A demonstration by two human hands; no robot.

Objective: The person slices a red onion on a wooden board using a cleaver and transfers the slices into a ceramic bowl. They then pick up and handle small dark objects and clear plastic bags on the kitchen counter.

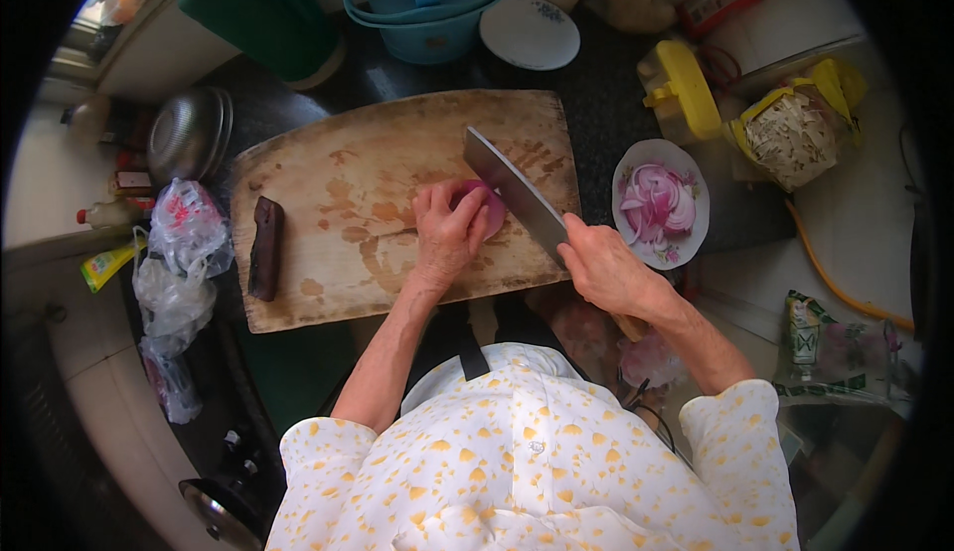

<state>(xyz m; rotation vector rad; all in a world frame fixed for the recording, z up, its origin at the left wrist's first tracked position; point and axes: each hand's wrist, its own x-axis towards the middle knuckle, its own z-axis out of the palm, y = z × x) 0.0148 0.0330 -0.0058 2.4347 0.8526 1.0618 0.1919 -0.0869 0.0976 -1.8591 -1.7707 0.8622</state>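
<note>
My left hand [450, 224] presses a piece of red onion [492, 217] against the wooden cutting board [387, 141], and its fingers cover much of the piece. In my right hand [607, 264] is a cleaver [518, 197] with a broad metal blade, gripped by its wooden handle [630, 325]. The blade slants across the board just right of the onion; whether it touches the onion I cannot tell. Wet brown stains mark the board. Beyond the board's right edge, a flowered white plate [620, 245] holds sliced red onion [659, 204].
A dark brown object [267, 249] lies on the board's left end. Behind the board stand a green thermos [261, 14], a blue bucket [432, 37] and a white plate [529, 33]. Plastic bags [182, 283] and a metal strainer [186, 134] sit left; a yellow-lidded container [682, 89] stands right.
</note>
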